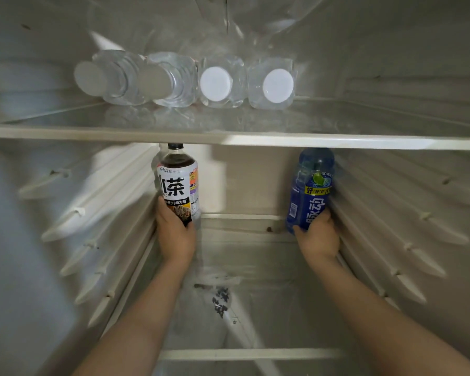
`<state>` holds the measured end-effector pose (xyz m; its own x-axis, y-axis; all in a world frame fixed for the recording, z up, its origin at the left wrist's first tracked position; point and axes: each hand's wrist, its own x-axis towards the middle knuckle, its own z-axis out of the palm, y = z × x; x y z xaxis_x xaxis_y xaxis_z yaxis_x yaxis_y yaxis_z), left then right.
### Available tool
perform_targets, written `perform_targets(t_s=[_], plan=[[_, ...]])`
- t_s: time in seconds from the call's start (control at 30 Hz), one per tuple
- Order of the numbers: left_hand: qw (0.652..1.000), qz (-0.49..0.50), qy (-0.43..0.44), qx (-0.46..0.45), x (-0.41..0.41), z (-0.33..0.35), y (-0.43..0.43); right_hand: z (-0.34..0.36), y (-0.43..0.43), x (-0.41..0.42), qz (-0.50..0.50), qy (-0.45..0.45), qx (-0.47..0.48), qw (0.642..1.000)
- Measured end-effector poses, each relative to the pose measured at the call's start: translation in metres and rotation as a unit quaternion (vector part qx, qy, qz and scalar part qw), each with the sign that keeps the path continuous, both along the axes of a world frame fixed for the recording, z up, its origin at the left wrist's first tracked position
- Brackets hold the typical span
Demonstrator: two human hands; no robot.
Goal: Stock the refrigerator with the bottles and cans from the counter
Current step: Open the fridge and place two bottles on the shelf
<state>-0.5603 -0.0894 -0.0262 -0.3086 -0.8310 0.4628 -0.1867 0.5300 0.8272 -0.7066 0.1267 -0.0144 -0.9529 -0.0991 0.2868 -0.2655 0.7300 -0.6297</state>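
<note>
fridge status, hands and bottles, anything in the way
Left hand grips tea bottle, right hand grips blue bottle. Both roughly upright below upper shelf. Four water bottles lie on it; held caps close under its edge.

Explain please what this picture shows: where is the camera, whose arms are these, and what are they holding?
There is no machine here. A person wears one wide-angle camera on the head, so you look forward and down along their own two bare arms into an open refrigerator. The left hand grips a tea bottle with dark liquid and a black cap, low on its body. The right hand grips a blue drink bottle in the same way. Both bottles are roughly upright, just below the upper shelf. On that shelf lie four clear water bottles on their sides, with their white caps towards the camera. Whether the two held bottles stand on the lower shelf, the picture does not show.
</note>
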Motion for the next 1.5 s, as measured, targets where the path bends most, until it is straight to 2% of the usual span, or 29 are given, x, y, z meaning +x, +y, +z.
perform_targets(t_s=[0.17, 0.33, 0.5, 0.63, 0.83, 0.93, 1.0, 1.07, 1.17, 1.23, 1.3, 1.37, 1.5], plan=[[1.0, 0.023, -0.009, -0.005, -0.002, 0.001, 0.003, 0.0, 0.003, 0.001, -0.003, 0.0, 0.004, 1.0], [1.0, 0.002, 0.006, 0.022, 0.002, 0.004, 0.005, -0.001, 0.011, 0.006, 0.008, -0.033, -0.005, 0.999], [0.999, 0.01, 0.029, -0.026, 0.015, 0.011, 0.029, -0.004, 0.026, 0.026, 0.022, -0.05, -0.041, 0.998], [0.999, -0.027, 0.013, -0.037, 0.018, 0.016, 0.065, -0.002, 0.043, 0.051, 0.034, -0.014, -0.056, 0.998], [0.985, -0.152, 0.034, -0.071, 0.035, 0.014, 0.126, -0.002, 0.086, 0.101, 0.071, 0.005, -0.019, 0.997], [0.969, -0.233, 0.08, -0.023, 0.055, 0.008, 0.161, 0.001, 0.116, 0.141, 0.084, 0.062, -0.036, 0.994], [0.953, -0.281, 0.117, -0.008, 0.074, 0.003, 0.189, 0.001, 0.142, 0.176, 0.098, 0.113, -0.05, 0.987], [0.933, -0.33, 0.134, -0.041, 0.095, -0.008, 0.22, -0.002, 0.173, 0.217, 0.108, 0.155, -0.034, 0.981], [0.896, -0.415, 0.135, -0.078, 0.128, -0.03, 0.275, -0.021, 0.232, 0.282, 0.076, 0.155, 0.005, 0.985], [0.867, -0.481, 0.11, -0.076, 0.154, -0.047, 0.316, -0.039, 0.278, 0.332, 0.02, 0.124, 0.013, 0.992], [0.828, -0.553, 0.053, -0.071, 0.181, -0.068, 0.359, -0.06, 0.326, 0.387, -0.057, 0.083, 0.018, 0.995], [0.782, -0.617, -0.044, -0.078, 0.21, -0.091, 0.4, -0.084, 0.373, 0.45, -0.152, 0.035, 0.03, 0.987], [0.662, -0.695, -0.261, -0.103, 0.276, -0.143, 0.476, -0.136, 0.452, 0.587, -0.344, -0.083, 0.033, 0.935]])
